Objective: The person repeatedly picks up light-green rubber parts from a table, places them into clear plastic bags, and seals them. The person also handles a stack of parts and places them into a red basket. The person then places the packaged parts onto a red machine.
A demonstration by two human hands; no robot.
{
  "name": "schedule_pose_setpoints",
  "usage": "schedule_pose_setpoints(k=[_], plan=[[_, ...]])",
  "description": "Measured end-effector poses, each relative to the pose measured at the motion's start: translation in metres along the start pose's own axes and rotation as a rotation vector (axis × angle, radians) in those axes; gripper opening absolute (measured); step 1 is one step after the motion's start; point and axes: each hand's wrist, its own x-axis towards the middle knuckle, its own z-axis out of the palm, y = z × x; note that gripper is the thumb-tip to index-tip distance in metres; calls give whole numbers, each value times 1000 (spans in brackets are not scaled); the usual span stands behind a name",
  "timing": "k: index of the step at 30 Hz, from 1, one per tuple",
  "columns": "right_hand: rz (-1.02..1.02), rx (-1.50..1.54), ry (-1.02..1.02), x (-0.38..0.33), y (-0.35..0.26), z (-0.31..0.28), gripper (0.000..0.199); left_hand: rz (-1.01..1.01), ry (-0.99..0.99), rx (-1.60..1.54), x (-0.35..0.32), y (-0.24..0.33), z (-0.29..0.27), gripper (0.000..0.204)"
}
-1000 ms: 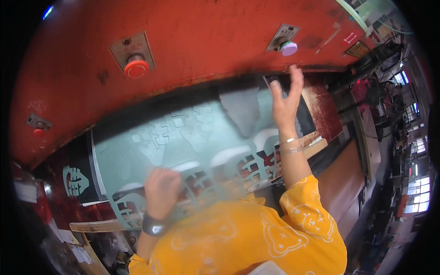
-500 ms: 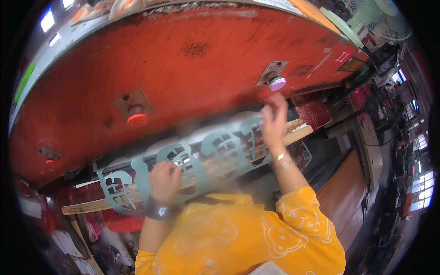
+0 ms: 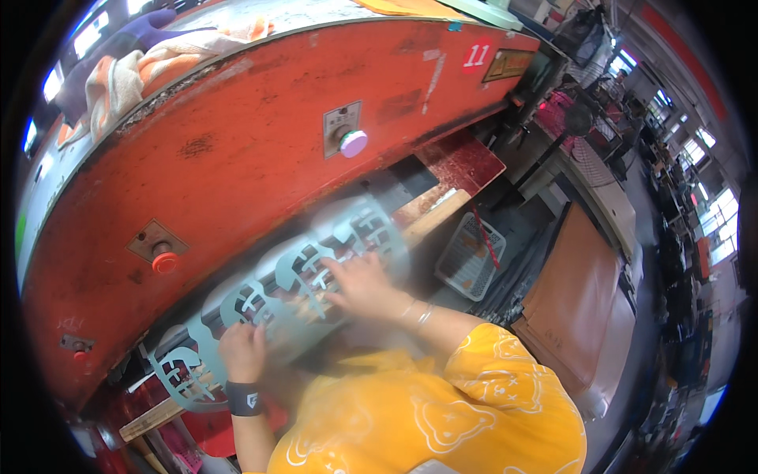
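Note:
A pale blue-green sheet (image 3: 209,347) with rows of cut-out shapes spans the space before me, under the red machine front. My left hand (image 3: 243,351), a dark band on its wrist, is closed at the sheet's near edge, its fingers curled on one of the solid strips. To the right of it, my right hand (image 3: 365,286) lies over the sheet with thumb and fingers spread, their tips by the cut-outs. Whether that hand presses on the sheet is hard to tell, as the picture is hazy there.
The red machine front (image 3: 260,150) carries a purple-topped button (image 3: 353,143) and a red button (image 3: 164,261). A wooden bar (image 3: 438,215) runs below it. To the right are a white plastic basket (image 3: 471,257) and stacked brown sheets (image 3: 572,296). An orange-and-white cloth (image 3: 118,87) lies on top.
My view has turned to the right. My right hand has come down from near the purple-topped button to the sheet, closer to my left hand, which stays closed at the sheet.

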Motion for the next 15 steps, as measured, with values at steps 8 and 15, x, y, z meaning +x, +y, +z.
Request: schedule_pose_setpoints(k=[8, 15], plan=[[47, -25, -113, -10, 1, -3, 75, 2, -49, 51, -15, -2, 3, 24], [257, 268, -257, 1, 31, -59, 46, 4, -259, -132, -71, 33, -11, 26]])
